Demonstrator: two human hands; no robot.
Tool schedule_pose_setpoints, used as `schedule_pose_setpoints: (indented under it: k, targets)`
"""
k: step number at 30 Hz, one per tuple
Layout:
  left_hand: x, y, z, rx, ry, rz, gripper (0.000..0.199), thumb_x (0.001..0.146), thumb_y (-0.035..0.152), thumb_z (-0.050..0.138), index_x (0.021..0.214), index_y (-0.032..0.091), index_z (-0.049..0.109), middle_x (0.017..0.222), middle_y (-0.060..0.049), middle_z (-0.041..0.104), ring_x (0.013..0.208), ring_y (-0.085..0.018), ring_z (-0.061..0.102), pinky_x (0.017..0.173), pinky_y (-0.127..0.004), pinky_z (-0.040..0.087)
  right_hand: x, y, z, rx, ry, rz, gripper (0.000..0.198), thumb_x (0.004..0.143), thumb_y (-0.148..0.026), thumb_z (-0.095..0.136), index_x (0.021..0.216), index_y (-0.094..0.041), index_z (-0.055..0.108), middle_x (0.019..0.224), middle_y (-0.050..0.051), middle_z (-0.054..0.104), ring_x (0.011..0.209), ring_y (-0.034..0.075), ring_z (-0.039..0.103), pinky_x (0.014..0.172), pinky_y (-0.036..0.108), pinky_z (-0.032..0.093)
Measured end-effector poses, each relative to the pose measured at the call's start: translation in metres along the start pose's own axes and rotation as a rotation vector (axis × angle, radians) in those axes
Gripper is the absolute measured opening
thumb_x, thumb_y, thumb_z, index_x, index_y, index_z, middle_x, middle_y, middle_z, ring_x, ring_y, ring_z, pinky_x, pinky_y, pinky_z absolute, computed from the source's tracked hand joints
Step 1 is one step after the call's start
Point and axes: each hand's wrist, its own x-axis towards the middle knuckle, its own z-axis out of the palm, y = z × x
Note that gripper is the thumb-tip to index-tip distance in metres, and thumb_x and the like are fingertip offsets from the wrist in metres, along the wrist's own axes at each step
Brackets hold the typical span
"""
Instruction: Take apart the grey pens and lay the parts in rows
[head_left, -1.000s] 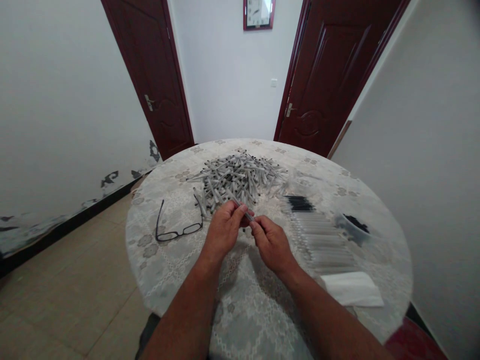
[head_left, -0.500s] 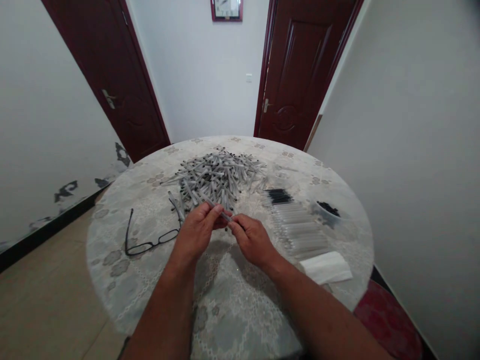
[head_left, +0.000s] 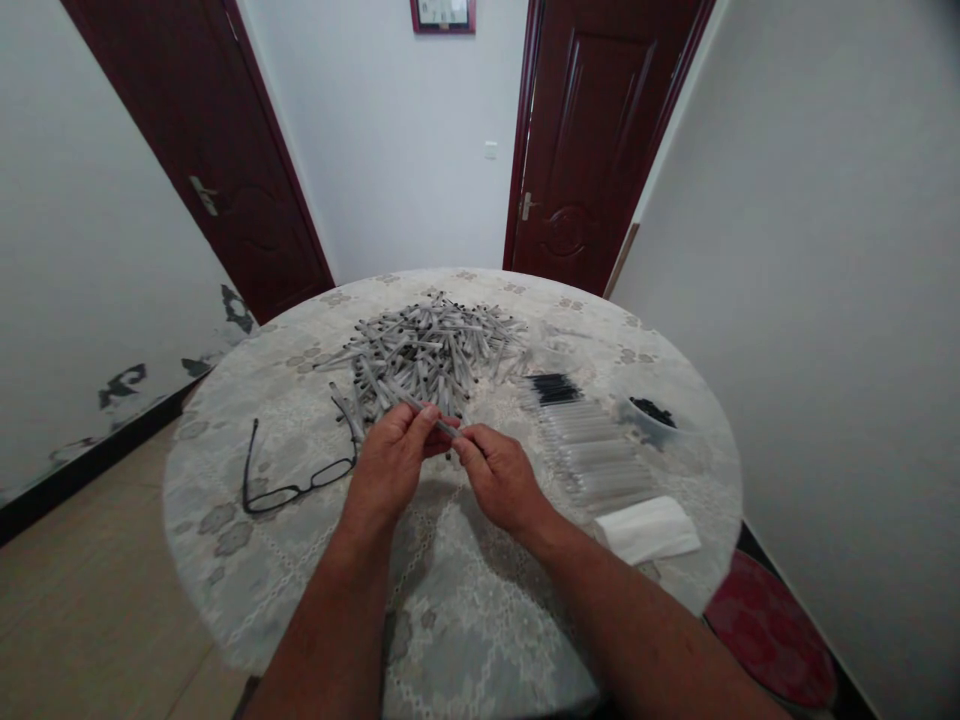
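Observation:
Both hands meet at the middle of the table, in front of a big heap of slim grey-white pen-like tubes (head_left: 435, 345) with dark ends. My left hand (head_left: 391, 450) is closed around one slim grey pen-like tube (head_left: 447, 430), which slants down to the right. The fingertips of my right hand (head_left: 501, 478) pinch that tube's near end. The exact end piece under the right fingers is hidden. Right of my hands lie clear tubes (head_left: 589, 440) in a neat row, with black-coloured ones (head_left: 553, 388) at its far end.
A round table with a patterned lace-look cover (head_left: 465, 640) carries everything. Eyeglasses (head_left: 301, 491) lie open at the left. To the right stand a shallow clear bowl (head_left: 679, 432) of small black pieces (head_left: 651, 410) and a folded white tissue (head_left: 651, 530). A red stool (head_left: 772, 630) is beyond the edge.
The view has shifted slightly, so the scene sits a little further left and higher. Both hands keep nearly the same grip on the tube.

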Motion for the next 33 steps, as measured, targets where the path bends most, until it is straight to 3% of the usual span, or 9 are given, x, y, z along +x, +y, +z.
schedule_pose_setpoints:
  k: [2,6,11,16,21,24,27,29,33]
  targets:
    - [0.0,-0.002,0.004,-0.106,0.094,0.028,0.038,0.092,0.055,0.064,0.093,0.016,0.062,0.095,-0.009,0.078,0.077,-0.02,0.075,0.079,-0.04,0.064,-0.002,-0.001,0.003,0.031,0.043,0.06,0.026,0.103,-0.036,0.052,0.091,-0.02,0.069,0.078,0.001,0.067,0.073,0.015,0.06,0.07,0.025,0.042]
    - [0.002,-0.005,0.004,-0.194,0.099,-0.009,0.033,0.093,0.049,0.065,0.092,0.017,0.058,0.092,-0.008,0.077,0.071,-0.017,0.074,0.073,-0.036,0.064,-0.002,0.003,0.003,0.079,0.0,0.108,0.027,0.101,-0.041,0.055,0.093,-0.021,0.072,0.076,0.0,0.068,0.071,0.016,0.061,0.069,0.026,0.044]
    - [0.003,-0.004,0.0,-0.23,0.08,-0.032,0.033,0.092,0.049,0.065,0.093,0.018,0.057,0.092,-0.009,0.078,0.073,-0.019,0.075,0.073,-0.038,0.064,0.004,0.012,-0.005,0.005,0.016,0.061,0.029,0.101,-0.033,0.05,0.107,-0.021,0.075,0.099,0.005,0.074,0.091,0.02,0.066,0.082,0.03,0.046]
    - [0.001,0.003,-0.002,-0.051,-0.022,-0.041,0.038,0.09,0.053,0.067,0.091,0.015,0.064,0.092,-0.011,0.078,0.074,-0.02,0.074,0.073,-0.035,0.062,0.007,0.017,-0.028,-0.165,-0.157,0.2,0.021,0.092,-0.027,0.057,0.107,-0.019,0.07,0.078,0.0,0.067,0.073,0.017,0.061,0.069,0.027,0.043]
    - [-0.002,0.008,-0.002,0.047,-0.142,-0.063,0.052,0.09,0.045,0.067,0.131,0.016,0.058,0.075,-0.004,0.074,0.064,-0.019,0.07,0.066,-0.032,0.058,0.022,0.019,-0.068,-0.349,-0.317,0.192,0.006,0.083,-0.02,0.062,0.08,-0.019,0.066,0.076,0.0,0.067,0.07,0.015,0.059,0.064,0.026,0.038]
    - [-0.004,0.01,-0.004,0.045,-0.178,-0.025,0.064,0.091,0.044,0.067,0.146,0.019,0.046,0.069,0.0,0.069,0.061,-0.018,0.068,0.063,-0.03,0.056,0.046,0.024,-0.096,-0.421,0.013,0.206,0.012,0.085,-0.026,0.06,0.087,-0.019,0.07,0.079,0.003,0.069,0.072,0.017,0.061,0.068,0.028,0.041]
    - [-0.006,0.011,-0.007,-0.035,-0.214,-0.002,0.054,0.091,0.044,0.066,0.138,0.022,0.052,0.066,0.003,0.064,0.058,-0.015,0.063,0.064,-0.03,0.056,0.068,0.031,-0.118,-0.362,0.457,0.229,0.039,0.09,-0.036,0.056,0.124,-0.018,0.066,0.1,0.007,0.075,0.07,0.018,0.064,0.07,0.031,0.046]
    - [-0.007,0.012,-0.009,-0.125,-0.247,-0.016,0.041,0.091,0.044,0.067,0.124,0.022,0.058,0.066,0.005,0.061,0.056,-0.013,0.059,0.068,-0.032,0.058,0.073,0.033,-0.121,-0.296,0.533,0.216,0.05,0.091,-0.038,0.055,0.137,-0.018,0.059,0.113,0.01,0.074,0.065,0.016,0.064,0.069,0.032,0.049]
    - [-0.01,0.014,-0.01,-0.251,-0.321,-0.067,0.025,0.089,0.042,0.07,0.104,0.022,0.066,0.063,0.005,0.058,0.054,-0.011,0.054,0.072,-0.036,0.06,0.058,0.027,-0.094,-0.096,0.398,0.209,0.039,0.091,-0.043,0.059,0.115,-0.016,0.07,0.099,0.01,0.076,0.06,0.015,0.062,0.059,0.029,0.049]
